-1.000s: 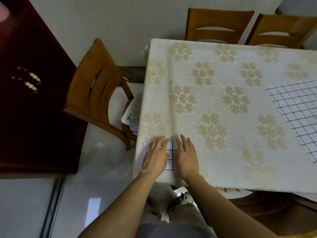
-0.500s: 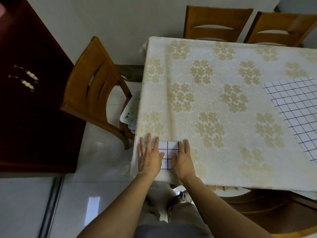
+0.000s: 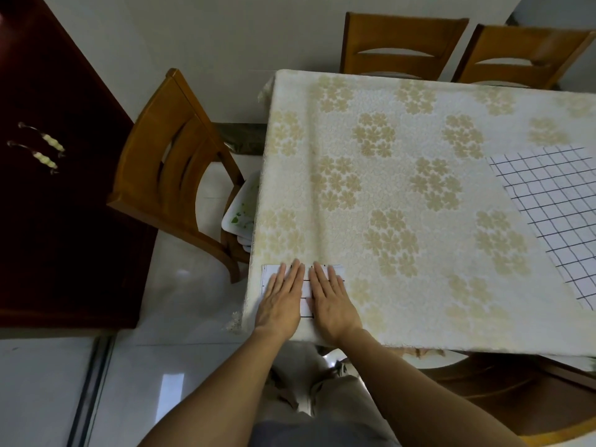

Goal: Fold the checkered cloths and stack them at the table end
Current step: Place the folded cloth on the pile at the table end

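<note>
A small folded checkered cloth [image 3: 305,285], white with dark grid lines, lies at the near left corner of the table [image 3: 371,188]. My left hand [image 3: 283,300] and my right hand [image 3: 332,301] both rest flat on it, palms down, fingers straight and side by side, covering most of it. A second checkered cloth [image 3: 554,214] lies spread out flat at the right side of the table, cut off by the frame's edge.
The table wears a cream tablecloth with a golden flower pattern. A wooden chair [image 3: 174,175] stands at the left end with a stack of trays [image 3: 243,211] on its seat. Two more chairs [image 3: 403,46] stand at the far side. A dark cabinet [image 3: 58,188] fills the left.
My hands have slid closer together on the folded cloth, with fingers now drawn together. The cloth's left edge shows beyond my left hand.
</note>
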The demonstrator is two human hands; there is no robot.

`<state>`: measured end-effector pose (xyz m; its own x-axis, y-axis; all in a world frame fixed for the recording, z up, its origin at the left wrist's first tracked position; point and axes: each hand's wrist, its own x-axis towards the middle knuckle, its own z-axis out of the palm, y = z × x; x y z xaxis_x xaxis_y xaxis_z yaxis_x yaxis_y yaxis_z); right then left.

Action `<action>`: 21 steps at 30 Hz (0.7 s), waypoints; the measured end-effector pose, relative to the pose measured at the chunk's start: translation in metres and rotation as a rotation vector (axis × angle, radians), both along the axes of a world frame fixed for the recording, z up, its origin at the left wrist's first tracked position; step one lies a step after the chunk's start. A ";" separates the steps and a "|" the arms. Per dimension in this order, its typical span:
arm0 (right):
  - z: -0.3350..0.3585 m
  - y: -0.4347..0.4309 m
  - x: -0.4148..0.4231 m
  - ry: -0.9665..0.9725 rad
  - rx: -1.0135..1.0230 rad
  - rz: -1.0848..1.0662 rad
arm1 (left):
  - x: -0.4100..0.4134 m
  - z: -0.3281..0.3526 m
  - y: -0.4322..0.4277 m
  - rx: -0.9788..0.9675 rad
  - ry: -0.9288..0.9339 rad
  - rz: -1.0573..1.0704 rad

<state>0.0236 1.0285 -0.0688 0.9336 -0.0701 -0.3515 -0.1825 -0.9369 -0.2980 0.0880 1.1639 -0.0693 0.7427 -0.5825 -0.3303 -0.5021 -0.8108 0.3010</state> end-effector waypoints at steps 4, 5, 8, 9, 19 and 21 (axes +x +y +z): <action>0.001 -0.010 -0.002 0.027 -0.052 0.006 | 0.003 -0.003 0.006 0.013 -0.009 0.000; 0.001 -0.012 -0.003 0.043 -0.068 0.009 | 0.003 -0.003 0.007 0.022 -0.007 0.001; 0.004 -0.013 -0.004 0.081 -0.094 -0.001 | 0.001 -0.002 0.009 0.044 -0.007 -0.001; 0.005 -0.013 -0.004 0.096 -0.098 -0.003 | 0.001 -0.001 0.009 0.049 -0.009 0.000; 0.069 -0.048 -0.017 -0.040 -0.081 -0.228 | -0.007 0.054 -0.041 -0.099 -0.085 0.051; 0.084 -0.066 -0.029 -0.069 -0.101 -0.276 | -0.008 0.067 -0.065 -0.210 -0.077 0.041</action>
